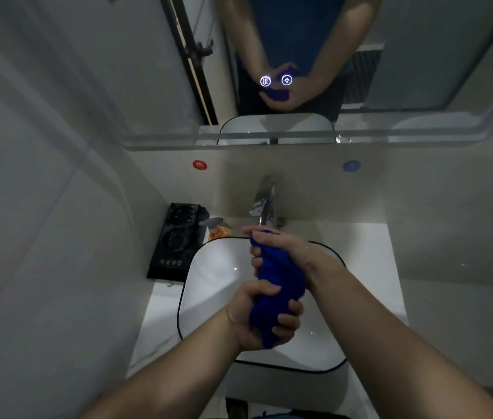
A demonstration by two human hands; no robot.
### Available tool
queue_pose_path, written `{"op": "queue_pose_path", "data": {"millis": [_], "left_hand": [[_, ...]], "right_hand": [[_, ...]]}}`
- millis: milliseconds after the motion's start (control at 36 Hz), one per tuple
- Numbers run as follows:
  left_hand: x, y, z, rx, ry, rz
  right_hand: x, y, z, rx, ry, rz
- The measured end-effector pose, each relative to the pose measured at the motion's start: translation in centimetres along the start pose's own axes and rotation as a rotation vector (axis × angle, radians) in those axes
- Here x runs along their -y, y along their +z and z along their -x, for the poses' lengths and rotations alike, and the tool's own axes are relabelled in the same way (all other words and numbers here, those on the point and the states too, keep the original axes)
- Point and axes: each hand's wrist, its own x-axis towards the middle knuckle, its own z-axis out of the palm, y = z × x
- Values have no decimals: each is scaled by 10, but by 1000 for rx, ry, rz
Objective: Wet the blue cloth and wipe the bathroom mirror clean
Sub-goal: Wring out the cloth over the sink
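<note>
The blue cloth (278, 285) is bunched into a thick twisted roll over the white sink basin (209, 282). My left hand (257, 316) grips its near end, fingers curled round it. My right hand (281, 246) grips the far end just below the chrome faucet (265, 204). No running water is visible. The bathroom mirror (299, 55) hangs above the backsplash and reflects my arms and the cloth. Two lit round touch buttons (276, 81) glow on its glass.
A black tray (175, 240) stands on the counter left of the basin, with an orange item (218, 232) beside it. A red sticker (199, 165) and a blue sticker (351, 166) mark the backsplash. Grey tiled walls close in on both sides.
</note>
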Motion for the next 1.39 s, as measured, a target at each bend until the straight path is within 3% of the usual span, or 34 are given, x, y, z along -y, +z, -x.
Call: {"op": "queue_pose_path", "data": {"millis": [111, 278, 444, 500, 583, 694, 778, 944, 1028, 1139, 1250, 1389], "left_hand": [[-3, 5, 4, -252, 13, -143], [-12, 14, 6, -579, 20, -550], [-1, 8, -11, -885, 238, -990], [2, 5, -14, -899, 298, -1037], [3, -3, -16, -920, 248, -1119], [-6, -7, -15, -864, 117, -1222], [-14, -4, -13, -847, 77, -1288], [-12, -16, -30, -1112, 48, -1283], [2, -21, -37, -1218, -2, -1441], [10, -28, -42, -1299, -17, -1607], [11, -34, -38, -1281, -40, -1900], [7, -39, -40, -1189, -48, -2129]], "right_hand": [[3, 4, 5, -158, 10, 150], [-8, 3, 0, -406, -45, 336], [-22, -13, -12, -611, -162, 451], [-30, -17, -16, -695, -200, 479], [-41, -23, -17, -827, -224, 487], [-50, -28, -14, -852, -166, 262], [-47, -26, -19, -852, -136, 241], [-45, -23, -25, -982, -173, 356], [-61, -27, -22, -1098, -174, 405], [-69, -28, -21, -1219, -178, 285], [-74, -37, -22, -1258, -52, 74], [-67, -45, -17, -1175, 157, 51]]}}
